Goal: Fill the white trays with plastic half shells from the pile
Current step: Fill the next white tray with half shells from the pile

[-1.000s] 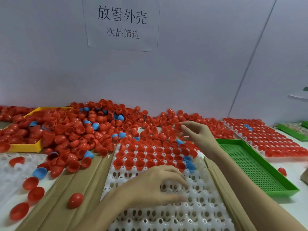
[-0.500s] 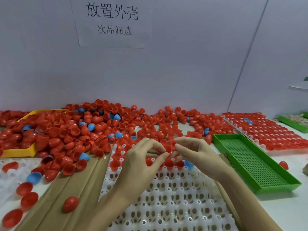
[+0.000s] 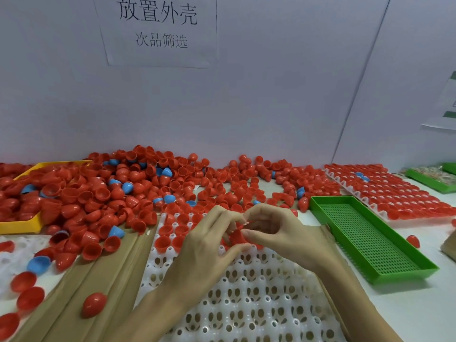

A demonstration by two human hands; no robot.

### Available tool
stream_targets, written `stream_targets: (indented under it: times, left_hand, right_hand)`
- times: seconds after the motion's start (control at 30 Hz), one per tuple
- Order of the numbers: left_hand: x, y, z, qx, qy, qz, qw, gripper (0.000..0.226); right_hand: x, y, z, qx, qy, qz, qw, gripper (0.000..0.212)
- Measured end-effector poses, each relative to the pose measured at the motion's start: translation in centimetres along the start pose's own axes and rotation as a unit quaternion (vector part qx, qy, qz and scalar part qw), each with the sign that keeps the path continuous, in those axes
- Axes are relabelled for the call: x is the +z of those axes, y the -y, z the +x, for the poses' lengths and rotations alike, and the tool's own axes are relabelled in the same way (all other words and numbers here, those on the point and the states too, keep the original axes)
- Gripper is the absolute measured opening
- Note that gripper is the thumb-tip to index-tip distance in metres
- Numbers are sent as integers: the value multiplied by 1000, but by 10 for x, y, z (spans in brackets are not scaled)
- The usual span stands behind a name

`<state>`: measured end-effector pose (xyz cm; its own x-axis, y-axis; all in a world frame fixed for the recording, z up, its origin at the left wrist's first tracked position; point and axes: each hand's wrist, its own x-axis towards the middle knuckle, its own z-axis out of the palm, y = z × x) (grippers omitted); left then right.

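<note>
Both hands meet over the far part of the white tray point(image 3: 246, 299) in the middle of the bench point(image 3: 404, 312). The left hand point(image 3: 209, 245) and right hand point(image 3: 278, 233) pinch a red shell point(image 3: 237, 236) between their fingertips, just above the tray; it may be more than 1 shell nested together, as the fingers hide most of it. The tray's far rows already hold red shells, open side up; its near pockets are bare. Beyond it, the pile point(image 3: 128, 193) of red shells with a few blue ones spreads across the far bench and spills over a yellow tray point(image 3: 22, 225) at the left. Loose shells lie on the cardboard strips point(image 3: 103, 280) to the left of the white tray, 1 blue among them. To the right sits a green mesh tray point(image 3: 370, 240), and past it, a second white tray point(image 3: 394, 193) filled with red shells. A paper sign point(image 3: 158, 30) hangs on the wall.
</note>
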<state>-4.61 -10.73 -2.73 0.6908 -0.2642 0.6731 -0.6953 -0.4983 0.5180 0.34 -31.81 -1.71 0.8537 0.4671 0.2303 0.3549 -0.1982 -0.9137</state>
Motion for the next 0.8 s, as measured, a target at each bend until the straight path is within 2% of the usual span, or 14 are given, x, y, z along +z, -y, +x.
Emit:
stream_targets:
  times: [0.07,0.17,0.3,0.43,0.6,0.8]
  left_hand:
    - [1,0,0,5,18,-5,1000,47]
    - [0,0,-1,-12,39,0,999,54]
    - [2,5,-4,16,123,39,991,35]
    - [8,8,-9,36,192,64,979,33]
    - [7,9,-10,31,213,59,975,38]
    - [6,6,-8,27,218,58,974,36]
  right_hand:
    - [-2,-1,1,-3,-1,-25,1000,17]
    - [-21,1,1,11,-46,-56,997,14]
    - [-64,-8,-11,38,-90,-145,985,14]
    - [-87,-22,-20,88,-63,-197,974,5]
    - [-84,-34,-18,121,-20,-246,961,3]
    - [-82,-41,-16,87,-50,-255,962,9]
